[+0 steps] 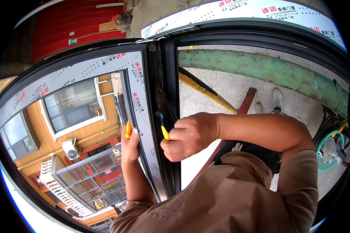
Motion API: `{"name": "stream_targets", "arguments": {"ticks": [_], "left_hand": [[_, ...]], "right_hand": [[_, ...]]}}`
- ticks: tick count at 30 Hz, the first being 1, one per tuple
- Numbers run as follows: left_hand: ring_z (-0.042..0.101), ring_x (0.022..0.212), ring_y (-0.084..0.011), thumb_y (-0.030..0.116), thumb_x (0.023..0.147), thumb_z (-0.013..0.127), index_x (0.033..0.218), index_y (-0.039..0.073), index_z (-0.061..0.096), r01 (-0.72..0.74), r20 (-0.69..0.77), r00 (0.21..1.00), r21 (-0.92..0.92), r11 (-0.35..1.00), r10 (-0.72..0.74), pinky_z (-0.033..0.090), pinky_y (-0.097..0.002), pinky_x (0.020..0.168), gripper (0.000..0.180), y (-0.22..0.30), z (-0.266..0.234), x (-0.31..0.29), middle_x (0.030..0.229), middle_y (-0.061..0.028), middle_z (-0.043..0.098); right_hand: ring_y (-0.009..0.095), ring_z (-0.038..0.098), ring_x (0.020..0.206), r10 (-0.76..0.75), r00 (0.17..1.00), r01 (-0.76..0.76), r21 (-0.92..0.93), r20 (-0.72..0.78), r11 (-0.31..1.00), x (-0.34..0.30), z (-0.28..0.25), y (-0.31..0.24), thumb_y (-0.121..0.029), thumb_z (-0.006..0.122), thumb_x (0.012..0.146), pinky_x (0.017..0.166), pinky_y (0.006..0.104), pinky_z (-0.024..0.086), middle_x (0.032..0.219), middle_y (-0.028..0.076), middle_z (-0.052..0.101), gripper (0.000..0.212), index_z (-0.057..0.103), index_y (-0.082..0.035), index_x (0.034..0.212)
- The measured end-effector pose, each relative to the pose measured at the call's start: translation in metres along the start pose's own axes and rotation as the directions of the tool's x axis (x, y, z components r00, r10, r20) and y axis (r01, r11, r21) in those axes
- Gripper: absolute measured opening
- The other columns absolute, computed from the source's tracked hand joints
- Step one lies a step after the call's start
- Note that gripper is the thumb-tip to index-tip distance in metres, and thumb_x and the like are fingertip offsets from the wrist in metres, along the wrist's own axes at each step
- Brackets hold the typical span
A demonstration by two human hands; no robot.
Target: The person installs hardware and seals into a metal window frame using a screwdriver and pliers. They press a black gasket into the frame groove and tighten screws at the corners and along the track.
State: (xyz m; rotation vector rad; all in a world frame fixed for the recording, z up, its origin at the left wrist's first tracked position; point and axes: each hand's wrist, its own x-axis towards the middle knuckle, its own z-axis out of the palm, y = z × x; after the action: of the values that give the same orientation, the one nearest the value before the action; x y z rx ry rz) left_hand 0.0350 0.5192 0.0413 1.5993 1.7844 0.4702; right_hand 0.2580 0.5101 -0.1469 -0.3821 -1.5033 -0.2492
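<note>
"How's the right hand?"
"Clamped on a yellow-handled tool, in front of the black upright. The tool's far end is lost against the dark."
"And the left hand?"
"Clamped on a yellow piece, beside the inner edge of the white-covered frame. I can't tell what that piece is."
"Farther off?"
"A green pipe on one side, an orange-yellow building on the other."
</note>
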Motion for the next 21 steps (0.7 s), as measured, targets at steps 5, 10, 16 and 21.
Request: {"name": "stream_targets", "arguments": {"ticks": [5, 10, 16, 21], "left_hand": [[0.068, 0.098, -0.012, 0.038, 0.101, 0.075, 0.134, -0.003, 0.066, 0.0, 0.084, 0.996, -0.103, 0.995, 0.009, 0.054, -0.0279, 0.087, 0.053, 0.003, 0.002, 0.004, 0.114, -0.005, 0.074], [0.062, 0.088, -0.009, 0.023, 0.093, 0.068, 0.118, -0.003, 0.07, -0.023, 0.054, 0.998, -0.013, 1.0, 0.023, 0.051, -0.0285, 0.079, 0.036, 0.011, 0.011, 0.006, 0.1, -0.0005, 0.072], [0.062, 0.081, -0.0084, 0.018, 0.092, 0.068, 0.107, -0.004, 0.073, -0.014, 0.026, 1.0, 0.031, 0.999, 0.014, 0.052, -0.0285, 0.073, 0.027, 0.02, 0.015, 0.004, 0.091, -0.0005, 0.073], [0.064, 0.079, -0.0082, 0.011, 0.093, 0.066, 0.108, -0.006, 0.074, -0.008, 0.082, 0.997, 0.043, 0.999, 0.004, 0.052, -0.028, 0.071, 0.024, 0.025, 0.011, 0.005, 0.092, -0.0012, 0.074]], "right_hand": [[0.006, 0.051, 0.069, -0.154, 0.986, 0.153, 0.016, 0.058, 0.988, -0.007, 0.004, 0.014, -0.022, 0.07, 0.093, 0.057, 0.0225, 0.037, 0.103, -0.008, 0.063, 0.009, 0.062, -0.021, 0.096], [0.009, 0.052, 0.072, -0.06, 0.993, 0.069, -0.089, 0.099, 0.994, -0.002, 0.0, 0.076, -0.03, 0.073, 0.092, 0.06, 0.0259, 0.04, 0.107, -0.006, 0.065, 0.015, 0.064, -0.02, 0.099], [0.008, 0.05, 0.071, -0.143, 0.984, 0.145, -0.019, 0.103, 0.989, -0.002, -0.002, 0.05, -0.028, 0.069, 0.096, 0.059, 0.0231, 0.037, 0.103, -0.007, 0.063, 0.009, 0.065, -0.02, 0.094], [0.009, 0.046, 0.07, 0.005, 0.994, 0.002, -0.062, 0.108, 0.998, -0.006, -0.005, 0.066, -0.028, 0.072, 0.093, 0.056, 0.0256, 0.039, 0.106, -0.007, 0.062, 0.011, 0.064, -0.021, 0.096]]}}
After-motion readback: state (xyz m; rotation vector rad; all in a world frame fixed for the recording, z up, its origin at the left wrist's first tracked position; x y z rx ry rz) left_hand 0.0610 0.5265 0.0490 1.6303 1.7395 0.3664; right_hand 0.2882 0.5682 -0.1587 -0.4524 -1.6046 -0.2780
